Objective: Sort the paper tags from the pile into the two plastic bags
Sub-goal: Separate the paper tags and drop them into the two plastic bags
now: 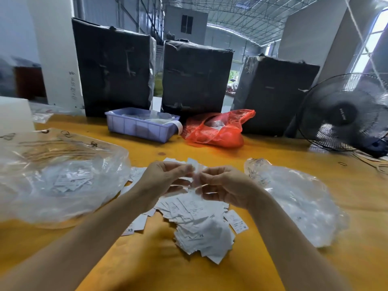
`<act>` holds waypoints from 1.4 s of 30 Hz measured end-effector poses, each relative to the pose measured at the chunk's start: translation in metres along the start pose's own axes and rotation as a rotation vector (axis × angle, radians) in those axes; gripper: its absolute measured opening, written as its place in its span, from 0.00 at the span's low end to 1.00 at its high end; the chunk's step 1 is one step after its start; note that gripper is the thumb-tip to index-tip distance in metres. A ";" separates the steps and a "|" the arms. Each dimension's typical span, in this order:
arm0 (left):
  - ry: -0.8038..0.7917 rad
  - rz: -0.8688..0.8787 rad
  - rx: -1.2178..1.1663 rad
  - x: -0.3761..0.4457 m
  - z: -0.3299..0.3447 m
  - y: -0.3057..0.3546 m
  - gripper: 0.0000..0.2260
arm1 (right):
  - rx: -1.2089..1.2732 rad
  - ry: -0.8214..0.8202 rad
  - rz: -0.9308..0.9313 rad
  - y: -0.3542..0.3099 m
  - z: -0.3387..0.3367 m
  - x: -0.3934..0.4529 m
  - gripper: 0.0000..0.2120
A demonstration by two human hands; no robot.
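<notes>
A pile of white paper tags (pixel 195 223) lies on the yellow table in front of me. Above it, my left hand (pixel 165 181) and my right hand (pixel 226 187) meet, both pinching a white paper tag (pixel 194 172) between fingertips. A large clear plastic bag (pixel 58 175) with several tags inside lies to the left. A second clear plastic bag (pixel 298 198) lies to the right. Loose tags marked XS (pixel 136 224) and M (pixel 237 221) sit at the pile's edges.
At the back stand a lilac plastic bin (pixel 140 124), a red plastic bag (pixel 218 129) and three black wrapped bales (pixel 197 76). A black fan (pixel 346 114) stands at the right. Rubber bands (pixel 342 164) lie near it on the yellow table (pixel 189 274).
</notes>
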State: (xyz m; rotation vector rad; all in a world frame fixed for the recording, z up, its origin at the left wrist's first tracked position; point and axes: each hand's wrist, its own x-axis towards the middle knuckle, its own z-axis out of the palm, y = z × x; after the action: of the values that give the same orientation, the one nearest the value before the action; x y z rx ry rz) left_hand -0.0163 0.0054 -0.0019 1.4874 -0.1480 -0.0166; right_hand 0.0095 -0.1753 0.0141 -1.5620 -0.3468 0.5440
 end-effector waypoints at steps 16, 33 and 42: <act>0.044 -0.096 0.095 0.003 -0.003 -0.007 0.19 | -0.048 -0.007 0.029 0.017 0.009 0.013 0.10; 0.288 0.009 0.198 0.011 -0.016 -0.018 0.07 | -0.219 0.051 0.006 0.018 0.024 0.013 0.15; 0.278 -0.046 -0.112 0.012 -0.017 -0.014 0.07 | -0.083 0.172 0.008 0.019 0.020 0.015 0.03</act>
State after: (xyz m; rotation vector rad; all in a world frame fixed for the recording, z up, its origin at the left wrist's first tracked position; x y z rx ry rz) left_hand -0.0010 0.0198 -0.0161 1.3665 0.1102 0.1422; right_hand 0.0095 -0.1522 -0.0065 -1.6783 -0.2343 0.4018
